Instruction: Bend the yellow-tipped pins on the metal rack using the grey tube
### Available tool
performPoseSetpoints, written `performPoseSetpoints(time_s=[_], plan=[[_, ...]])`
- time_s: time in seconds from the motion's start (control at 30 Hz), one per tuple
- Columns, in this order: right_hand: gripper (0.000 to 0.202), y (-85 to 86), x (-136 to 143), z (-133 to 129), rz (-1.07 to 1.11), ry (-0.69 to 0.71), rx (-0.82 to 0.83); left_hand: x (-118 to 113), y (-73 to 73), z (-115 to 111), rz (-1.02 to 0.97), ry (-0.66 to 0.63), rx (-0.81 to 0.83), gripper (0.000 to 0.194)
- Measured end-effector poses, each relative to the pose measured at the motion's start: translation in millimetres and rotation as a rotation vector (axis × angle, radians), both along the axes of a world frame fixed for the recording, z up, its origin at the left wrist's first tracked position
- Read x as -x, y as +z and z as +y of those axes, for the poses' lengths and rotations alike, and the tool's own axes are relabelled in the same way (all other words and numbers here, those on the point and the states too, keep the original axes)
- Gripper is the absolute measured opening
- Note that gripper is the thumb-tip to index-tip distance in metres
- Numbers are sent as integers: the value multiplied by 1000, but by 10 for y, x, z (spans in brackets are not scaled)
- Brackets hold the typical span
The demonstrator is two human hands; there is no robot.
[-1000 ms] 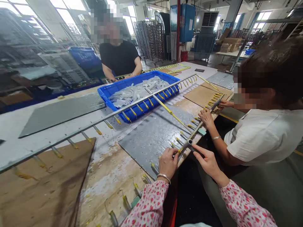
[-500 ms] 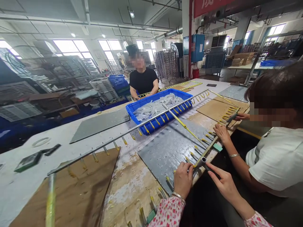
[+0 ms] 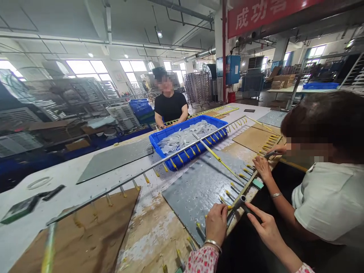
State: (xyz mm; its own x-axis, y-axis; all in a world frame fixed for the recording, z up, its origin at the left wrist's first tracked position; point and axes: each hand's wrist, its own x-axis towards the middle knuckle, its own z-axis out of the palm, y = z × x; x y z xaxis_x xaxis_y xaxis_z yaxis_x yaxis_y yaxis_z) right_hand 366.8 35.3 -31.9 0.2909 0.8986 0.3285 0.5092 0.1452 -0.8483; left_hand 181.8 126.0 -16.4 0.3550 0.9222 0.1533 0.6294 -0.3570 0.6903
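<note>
A metal hanging rack with yellow-coated hooks (image 3: 176, 151) spans the table, its near bar running along the front edge. My left hand (image 3: 216, 224) is closed at that near bar, fingers bent beside a yellow hook; the fingertips are partly hidden. My right hand (image 3: 267, 226) grips a dark grey tube (image 3: 241, 204), its round open end facing me, with thumb and index finger along it. The tube meets the bar just right of my left fingertips. A grey board (image 3: 187, 193) lies under the hooks.
A blue crate (image 3: 159, 146) of pale pieces stands mid-table. At right, a co-worker's hand (image 3: 262, 167) rests on the same bar, near another grey tube (image 3: 270, 153). Across the table sits a person in black (image 3: 170, 108). A green block (image 3: 258, 184) lies at the edge.
The view has tilted up and turned slightly right, so the table sits lower in the picture. Both my hands stay at the same spot on the bar, with the tube still in my right.
</note>
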Motion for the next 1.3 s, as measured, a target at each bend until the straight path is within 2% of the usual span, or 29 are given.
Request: performPoseSetpoints(time_s=[0.4, 0.67, 0.73, 0.9, 1.0, 1.13, 1.3], plan=[[37, -5, 118, 52, 20, -42, -35, 107, -122, 176, -95, -88, 2, 36], [37, -48, 132, 58, 2, -66, -45, 157, -336, 282, -83, -102, -96, 31], [37, -73, 133, 50, 7, -70, -53, 141, -315, 243, -74, -75, -93, 32], [40, -103, 120, 18, 66, -73, -61, 61, -133, 91, 52, 35, 14, 33], [42, -78, 106, 8, 98, -59, -37, 35, -65, 51, 90, 56, 35, 33], [42, -12, 101, 3, 128, -60, -33, 39, -50, 42, 23, 33, -16, 28], [42, 167, 85, -63, 175, -197, -44, 42, 7, 14, -88, -9, -29, 20]])
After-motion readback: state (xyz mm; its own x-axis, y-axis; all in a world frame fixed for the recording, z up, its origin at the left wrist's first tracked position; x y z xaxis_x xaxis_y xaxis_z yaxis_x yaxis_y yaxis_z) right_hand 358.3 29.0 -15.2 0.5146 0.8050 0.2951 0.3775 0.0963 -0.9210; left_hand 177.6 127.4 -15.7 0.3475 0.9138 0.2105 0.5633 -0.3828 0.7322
